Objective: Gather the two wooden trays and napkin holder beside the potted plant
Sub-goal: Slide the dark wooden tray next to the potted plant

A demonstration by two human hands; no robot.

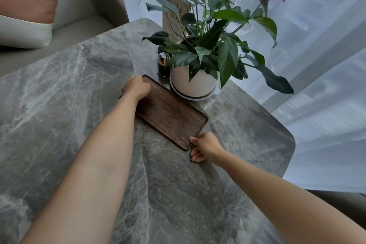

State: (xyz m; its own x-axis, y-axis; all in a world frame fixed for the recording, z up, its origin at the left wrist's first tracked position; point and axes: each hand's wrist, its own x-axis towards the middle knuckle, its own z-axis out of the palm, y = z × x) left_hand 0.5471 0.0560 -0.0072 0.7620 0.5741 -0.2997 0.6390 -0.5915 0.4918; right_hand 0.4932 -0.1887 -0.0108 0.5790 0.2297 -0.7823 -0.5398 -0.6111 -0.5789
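Note:
A dark wooden tray (170,114) lies flat on the grey marble table (69,95), its long side close to the white pot of the potted plant (195,83). My left hand (136,87) grips the tray's far end. My right hand (205,146) holds its near end, fingers curled around the rim. Only one tray shows; whether another lies beneath it I cannot tell. No napkin holder is in view.
A small black toothpick holder with a clear dome (163,65) stands left of the pot. A printed card stand (175,18) rises behind the leaves. A sofa with a pink cushion (29,0) is beyond the table's far left edge. Sheer curtains (316,55) hang on the right.

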